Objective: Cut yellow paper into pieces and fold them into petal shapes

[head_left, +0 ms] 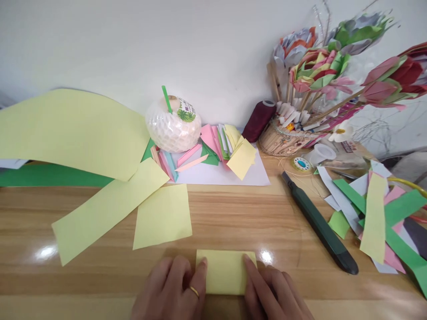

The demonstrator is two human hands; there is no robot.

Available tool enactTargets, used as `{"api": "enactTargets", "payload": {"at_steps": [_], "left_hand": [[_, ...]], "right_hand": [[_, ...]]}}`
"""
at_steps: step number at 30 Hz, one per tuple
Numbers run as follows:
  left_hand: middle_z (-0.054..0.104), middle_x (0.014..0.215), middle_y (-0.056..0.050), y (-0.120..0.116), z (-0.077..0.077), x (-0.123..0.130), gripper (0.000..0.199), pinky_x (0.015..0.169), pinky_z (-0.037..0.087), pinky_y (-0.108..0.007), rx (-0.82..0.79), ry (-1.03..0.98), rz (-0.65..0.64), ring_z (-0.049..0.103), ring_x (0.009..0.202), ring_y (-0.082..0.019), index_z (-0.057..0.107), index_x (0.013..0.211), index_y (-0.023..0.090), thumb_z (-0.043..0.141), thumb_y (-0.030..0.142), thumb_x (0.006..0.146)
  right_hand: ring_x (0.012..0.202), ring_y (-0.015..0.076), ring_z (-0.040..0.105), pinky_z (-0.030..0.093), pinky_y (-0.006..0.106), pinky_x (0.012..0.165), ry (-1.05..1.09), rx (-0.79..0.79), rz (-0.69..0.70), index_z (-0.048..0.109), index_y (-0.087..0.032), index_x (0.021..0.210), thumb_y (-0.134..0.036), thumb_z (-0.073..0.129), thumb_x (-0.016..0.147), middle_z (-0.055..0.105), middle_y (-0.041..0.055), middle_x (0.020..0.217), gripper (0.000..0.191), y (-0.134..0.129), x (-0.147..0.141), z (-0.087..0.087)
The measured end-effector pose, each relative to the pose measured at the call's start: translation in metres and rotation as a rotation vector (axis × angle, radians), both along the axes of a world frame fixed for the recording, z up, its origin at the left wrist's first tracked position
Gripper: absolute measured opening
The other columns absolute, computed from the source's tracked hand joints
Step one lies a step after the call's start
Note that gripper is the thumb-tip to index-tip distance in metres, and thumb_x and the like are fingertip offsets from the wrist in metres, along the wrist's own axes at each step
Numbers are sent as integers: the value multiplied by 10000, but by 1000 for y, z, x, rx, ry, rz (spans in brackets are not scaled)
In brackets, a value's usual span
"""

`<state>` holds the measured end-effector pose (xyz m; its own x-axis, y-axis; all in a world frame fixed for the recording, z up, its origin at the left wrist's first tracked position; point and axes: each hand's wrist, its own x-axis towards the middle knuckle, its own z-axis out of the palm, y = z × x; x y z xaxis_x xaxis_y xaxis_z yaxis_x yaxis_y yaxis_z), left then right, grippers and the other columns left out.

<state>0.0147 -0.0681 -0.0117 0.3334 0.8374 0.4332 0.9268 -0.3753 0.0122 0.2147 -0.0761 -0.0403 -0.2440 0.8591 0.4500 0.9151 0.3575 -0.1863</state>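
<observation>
A small rectangle of yellow paper (pixel 227 272), which looks folded, lies on the table at the near edge of the view. My left hand (pixel 175 286), with a ring on one finger, holds its left side, a fingertip pressing near the upper left corner. At the opposite side, my right hand (pixel 271 289) has its index finger on the upper right corner, the other fingers curled and partly hidden. Just beyond lies a square yellow sheet (pixel 163 218), beside a long yellow strip (pixel 110 209).
A large yellow sheet (pixel 73 129) covers green paper at left. By the wall stand a wrapped coconut (pixel 173 126), folded paper pieces (pixel 190 160), a thread spool (pixel 258 120) and a basket (pixel 283 140) of paper flowers. A dark green cutter (pixel 320 222) and paper scraps (pixel 373 213) lie right.
</observation>
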Motion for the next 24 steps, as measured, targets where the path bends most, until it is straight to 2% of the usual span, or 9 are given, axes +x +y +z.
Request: {"api": "enactTargets", "payload": {"at_steps": [3,5,8,10,12,15,19,21,24], "left_hand": [[563,731,-14,0,-2,3,184,661,411,-288,-2,6,13,515,708,-161,635,950,217,535,119,829],[589,834,-16,1,-4,5,235,789,397,-324,25,-26,-21,519,824,-172,629,1005,265,502,133,858],[614,914,-11,6,-5,8,276,885,323,-393,38,-79,-104,501,908,-188,626,1040,309,437,159,905],[627,927,-21,8,-4,9,277,881,297,-411,20,-107,-138,494,919,-201,637,1030,294,411,178,920],[633,904,-27,10,-2,10,275,854,295,-412,-1,-129,-143,493,897,-205,643,1020,287,408,184,921],[633,862,-20,11,-1,10,273,820,298,-403,-22,-136,-134,497,856,-200,639,1017,302,414,181,920],[629,843,-11,12,1,8,213,795,303,-389,-9,-127,-133,498,824,-194,642,994,306,475,208,904],[624,842,-11,13,2,7,195,786,306,-383,-23,-109,-149,500,824,-193,641,993,306,507,210,887],[618,841,-15,14,4,3,186,799,307,-386,-9,-74,-181,501,841,-195,642,982,300,539,194,869]], "right_hand": [[615,158,586,492,261,571,-66,-33,99,469,-174,1305,-215,485,862,609,40,728,445,1,5,3],[653,162,581,498,259,591,-91,-32,131,537,-136,1228,-218,501,859,603,57,753,380,2,6,5],[678,170,553,496,278,608,-66,-35,54,586,-136,1152,-221,483,872,576,62,749,310,3,3,8],[713,181,543,493,297,632,-71,-12,8,592,-166,1141,-237,479,877,578,70,786,296,2,-1,10],[802,217,547,487,343,686,-105,55,-40,579,-176,1160,-275,505,866,601,104,903,319,-2,-8,12],[929,270,544,453,392,740,-147,120,-103,542,-187,1225,-413,494,863,601,131,1076,429,-13,-25,12],[944,242,552,416,360,764,-185,92,26,565,-193,1209,-598,378,858,638,82,1087,568,-25,-41,7],[935,222,555,394,347,779,-179,116,64,588,-191,1173,-589,381,865,660,56,1067,544,-27,-38,6],[945,216,556,370,348,774,-189,159,43,600,-217,1141,-504,391,900,671,38,1067,429,-28,-19,10]]}}
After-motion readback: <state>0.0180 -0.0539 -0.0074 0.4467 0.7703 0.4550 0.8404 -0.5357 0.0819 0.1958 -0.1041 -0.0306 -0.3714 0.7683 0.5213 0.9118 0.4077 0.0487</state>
